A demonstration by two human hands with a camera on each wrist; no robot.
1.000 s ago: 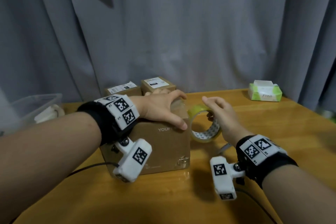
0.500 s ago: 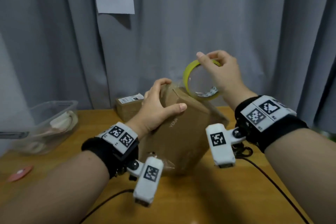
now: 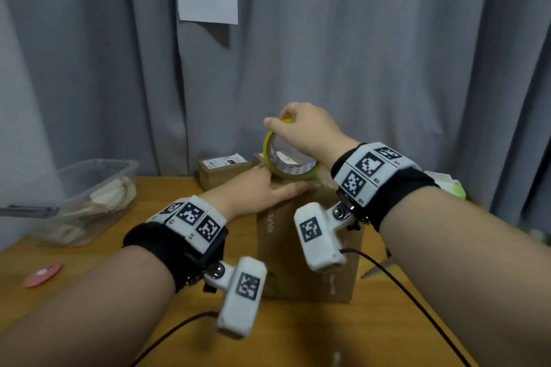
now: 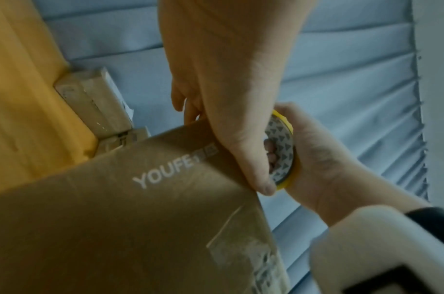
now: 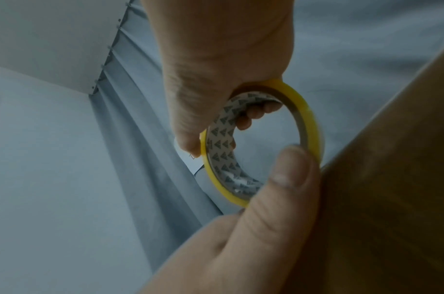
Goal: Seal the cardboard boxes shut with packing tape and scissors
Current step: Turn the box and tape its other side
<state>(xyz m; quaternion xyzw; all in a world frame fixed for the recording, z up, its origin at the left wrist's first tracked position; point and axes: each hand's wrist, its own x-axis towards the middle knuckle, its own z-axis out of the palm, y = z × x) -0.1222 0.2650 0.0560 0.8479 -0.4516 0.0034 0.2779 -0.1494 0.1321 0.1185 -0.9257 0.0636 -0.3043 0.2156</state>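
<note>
The brown cardboard box [image 3: 310, 250] printed "YOUFE" is stood upright on the wooden surface [image 3: 298, 334], nearest the camera, with old clear tape seen on its side. The left hand [image 3: 256, 191] is laid flat across the box's top edge, fingers [image 4: 243, 151] straight, thumb stretched along the edge and nothing actually gripped. Right above that, the yellow-edged roll of packing tape [image 3: 286, 164] is held by the right hand [image 3: 307, 131], fingers [image 5: 256, 111] hooked through the core and thumb over the outer rim; the roll sits just at the box top, touching the left thumb. Scissor blades [image 3: 377, 268] can be spotted on the surface to the right of the box, partly hidden by the arm. Further back, two small labelled boxes [image 3: 222, 170] are parked against the grey curtain [image 3: 357, 68], and a clear plastic tub [image 3: 89, 197] is off to the left.
</note>
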